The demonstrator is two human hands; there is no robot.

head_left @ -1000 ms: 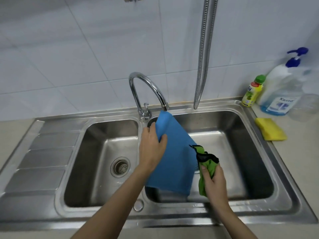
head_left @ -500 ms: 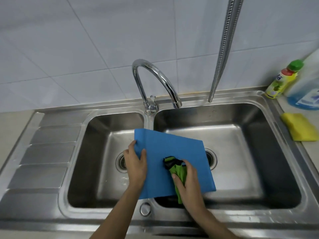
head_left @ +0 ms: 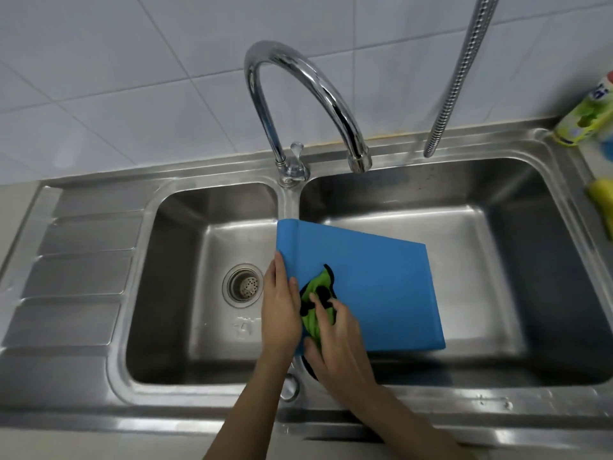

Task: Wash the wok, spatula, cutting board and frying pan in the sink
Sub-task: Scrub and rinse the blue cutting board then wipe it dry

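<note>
The sink point(head_left: 414, 398) has 2 basins, and the left one, with its drain strainer point(head_left: 243, 285), holds nothing. At the divider, the left hand point(head_left: 280, 308) grips the left edge of the blue cutting board point(head_left: 381, 287). A second ago the board stood nearly upright under the faucet point(head_left: 298, 81); now it lies almost flat over the right basin. The right hand point(head_left: 335, 340), clamped on a green cloth point(head_left: 316, 302), has moved onto the board's face beside the left hand. Scrubbing looks underway, with no water visibly running. Wok, spatula and frying pan are out of view.
</note>
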